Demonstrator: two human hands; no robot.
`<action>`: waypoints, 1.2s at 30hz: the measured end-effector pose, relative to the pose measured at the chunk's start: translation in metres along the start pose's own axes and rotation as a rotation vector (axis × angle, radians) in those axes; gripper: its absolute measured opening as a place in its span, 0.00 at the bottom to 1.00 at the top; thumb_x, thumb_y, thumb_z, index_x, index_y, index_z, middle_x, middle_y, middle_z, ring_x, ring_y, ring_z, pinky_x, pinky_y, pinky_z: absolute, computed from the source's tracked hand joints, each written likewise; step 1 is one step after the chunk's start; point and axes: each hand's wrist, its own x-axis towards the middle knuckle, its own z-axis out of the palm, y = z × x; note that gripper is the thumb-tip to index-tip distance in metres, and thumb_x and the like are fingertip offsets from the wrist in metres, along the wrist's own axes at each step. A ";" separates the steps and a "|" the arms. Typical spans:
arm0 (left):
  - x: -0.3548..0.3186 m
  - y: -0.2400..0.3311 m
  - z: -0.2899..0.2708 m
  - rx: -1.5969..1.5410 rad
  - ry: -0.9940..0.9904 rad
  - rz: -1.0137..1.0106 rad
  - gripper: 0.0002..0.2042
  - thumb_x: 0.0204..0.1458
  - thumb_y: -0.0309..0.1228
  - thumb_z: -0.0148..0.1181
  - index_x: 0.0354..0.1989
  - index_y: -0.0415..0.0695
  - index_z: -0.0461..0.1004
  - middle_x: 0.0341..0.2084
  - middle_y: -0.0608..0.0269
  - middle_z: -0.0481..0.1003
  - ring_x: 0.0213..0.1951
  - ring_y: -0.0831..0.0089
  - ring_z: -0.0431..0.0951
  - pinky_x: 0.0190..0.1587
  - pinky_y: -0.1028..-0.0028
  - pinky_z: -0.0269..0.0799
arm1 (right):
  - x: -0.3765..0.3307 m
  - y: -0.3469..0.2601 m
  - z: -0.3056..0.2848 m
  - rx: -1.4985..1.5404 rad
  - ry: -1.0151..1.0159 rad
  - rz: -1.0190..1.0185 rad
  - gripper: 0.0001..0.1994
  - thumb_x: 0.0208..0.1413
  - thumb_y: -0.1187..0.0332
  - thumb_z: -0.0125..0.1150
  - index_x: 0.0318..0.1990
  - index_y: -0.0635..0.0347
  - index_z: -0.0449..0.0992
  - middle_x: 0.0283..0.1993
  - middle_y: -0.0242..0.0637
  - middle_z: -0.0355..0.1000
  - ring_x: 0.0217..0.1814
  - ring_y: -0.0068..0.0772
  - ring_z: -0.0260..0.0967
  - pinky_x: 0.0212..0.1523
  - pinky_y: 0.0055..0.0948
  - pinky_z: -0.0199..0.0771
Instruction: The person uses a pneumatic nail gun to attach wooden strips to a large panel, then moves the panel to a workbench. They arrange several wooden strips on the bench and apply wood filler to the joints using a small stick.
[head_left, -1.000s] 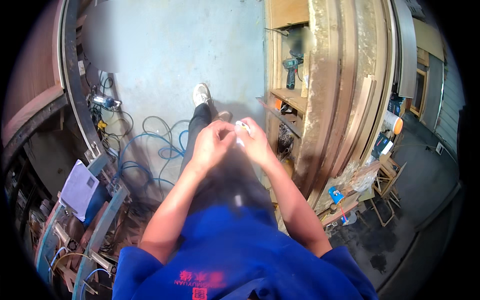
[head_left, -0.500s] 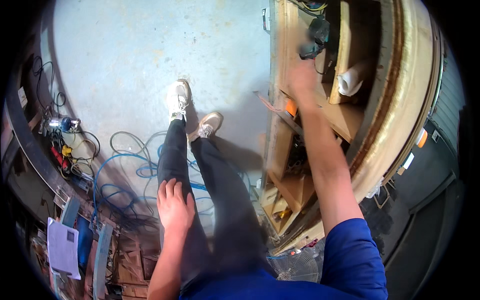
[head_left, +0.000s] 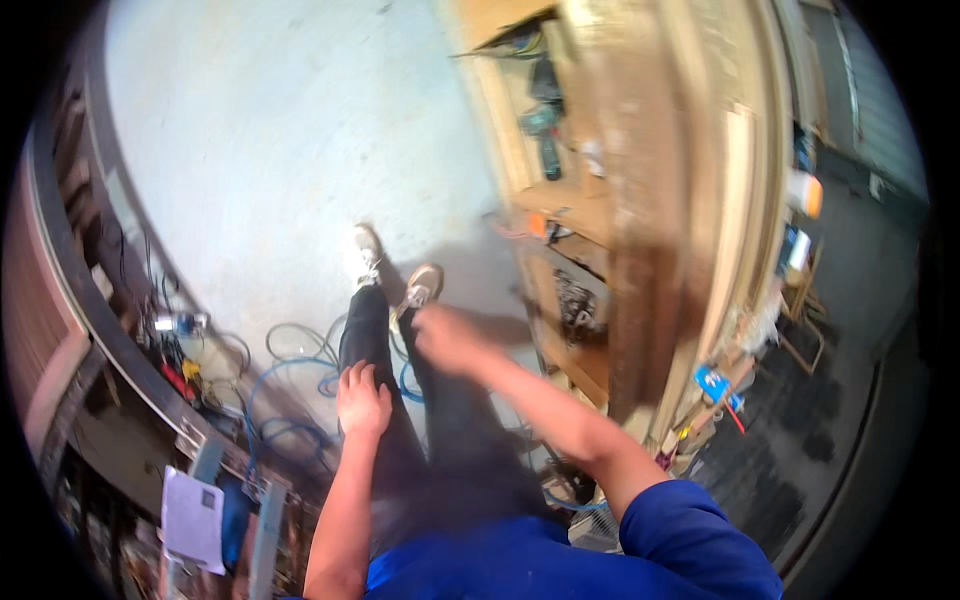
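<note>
I am seated, looking down at my dark trousers [head_left: 440,440] and light shoes [head_left: 365,255]. My left hand [head_left: 362,400] lies flat on my left thigh with the fingers spread, holding nothing. My right hand [head_left: 445,335] hovers over my right knee, between my legs and the wooden shelf unit [head_left: 560,300]. It is motion-blurred and looks curled; I cannot tell whether it holds anything. A power tool [head_left: 545,120] sits on an upper shelf, well beyond that hand.
Blue and grey hoses [head_left: 290,365] coil on the concrete floor at my left. A cluttered bench edge [head_left: 150,360] with a white paper sheet [head_left: 190,510] curves along the left. Wooden boards [head_left: 650,200] stand at the right, with small blue items [head_left: 712,382] below.
My right hand has pulled back from the high shelf down to above my knee. The left hand stays on my thigh. The view has swung slightly.
</note>
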 end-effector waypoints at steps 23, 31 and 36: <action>-0.088 0.182 -0.048 -0.003 -0.203 0.529 0.11 0.60 0.28 0.61 0.47 0.35 0.78 0.38 0.51 0.82 0.41 0.65 0.82 0.48 0.67 0.76 | -0.615 0.275 0.140 0.632 1.617 0.910 0.02 0.58 0.70 0.64 0.35 0.57 0.78 0.33 0.42 0.77 0.36 0.44 0.75 0.37 0.39 0.74; -0.164 0.429 0.015 0.528 -0.182 0.969 0.06 0.57 0.33 0.64 0.40 0.49 0.82 0.41 0.55 0.82 0.46 0.52 0.82 0.47 0.59 0.77 | -0.576 0.250 0.021 0.783 1.543 0.270 0.01 0.57 0.75 0.63 0.35 0.61 0.78 0.34 0.44 0.77 0.38 0.46 0.77 0.40 0.38 0.75; -0.082 0.630 0.030 0.853 0.120 1.176 0.19 0.58 0.35 0.65 0.57 0.47 0.74 0.57 0.53 0.72 0.59 0.53 0.73 0.59 0.53 0.71 | -0.562 0.227 -0.001 0.808 1.446 0.277 0.03 0.57 0.74 0.64 0.38 0.60 0.78 0.37 0.45 0.77 0.39 0.51 0.77 0.39 0.40 0.77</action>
